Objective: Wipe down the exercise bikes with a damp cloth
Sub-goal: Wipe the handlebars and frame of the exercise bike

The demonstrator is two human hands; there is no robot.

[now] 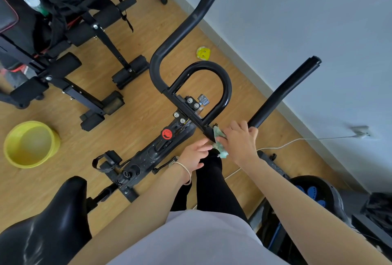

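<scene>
A black exercise bike (148, 154) stands below me, its handlebar (180, 31) spreading in two long arms around a middle loop, its glossy saddle (48, 222) at the lower left. My right hand (239, 139) grips a pale green cloth (219, 143) wrapped round the right bar where it bends near the centre clamp. My left hand (196, 154), a thin bracelet on its wrist, hovers beside the cloth with fingers relaxed, fingertips close to the cloth's edge.
A yellow basin (29, 143) sits on the wood floor at the left. A black weight bench (70, 56) with clothing and a bottle fills the upper left. A small yellow object (203, 52) lies by the grey wall. A white cable (286, 143) runs along the floor; more equipment (314, 196) stands lower right.
</scene>
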